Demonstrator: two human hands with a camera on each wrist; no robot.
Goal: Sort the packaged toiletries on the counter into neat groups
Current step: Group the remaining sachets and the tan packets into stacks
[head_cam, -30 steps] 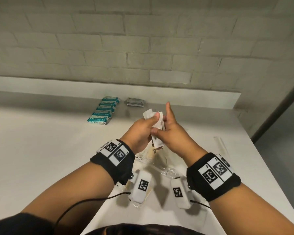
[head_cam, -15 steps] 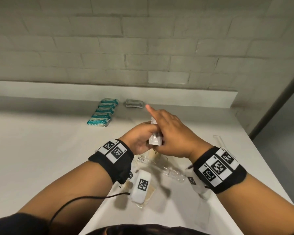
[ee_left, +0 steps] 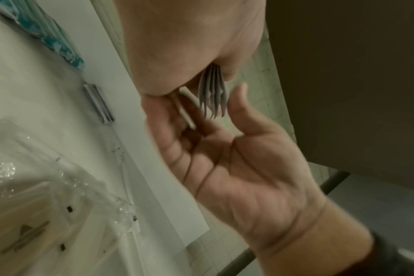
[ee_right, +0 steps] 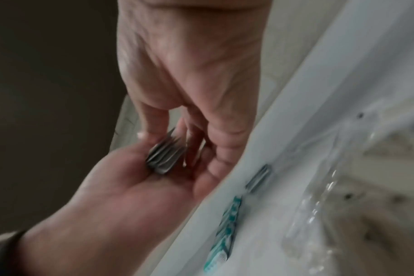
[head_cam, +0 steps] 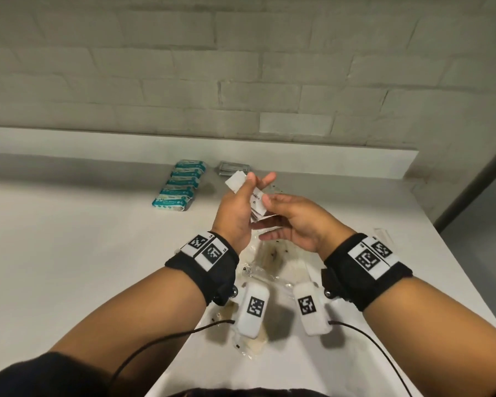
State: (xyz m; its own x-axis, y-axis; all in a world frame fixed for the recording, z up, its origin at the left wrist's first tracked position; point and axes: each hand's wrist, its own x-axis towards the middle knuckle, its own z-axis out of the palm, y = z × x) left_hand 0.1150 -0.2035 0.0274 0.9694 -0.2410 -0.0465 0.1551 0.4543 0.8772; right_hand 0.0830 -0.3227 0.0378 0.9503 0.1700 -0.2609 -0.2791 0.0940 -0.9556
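Observation:
My left hand grips a small stack of white sachets upright above the counter; the left wrist view shows their fanned edges. My right hand is beside it on the right, palm turned toward the stack and fingers fairly straight. Its thumb touches the sachets' near edge. In the right wrist view the right fingertips reach the stack lying in the left palm. A row of teal packets and a small grey stack lie against the back ledge.
Clear plastic-wrapped packs lie loose on the white counter under my wrists, also seen in the left wrist view. A clear narrow pack sits near the counter's right edge. A brick wall stands behind the ledge.
The right hand, which lay over the stack half a second ago, has come off its top and dropped to the right side, palm turned in. The left hand keeps holding the sachets.

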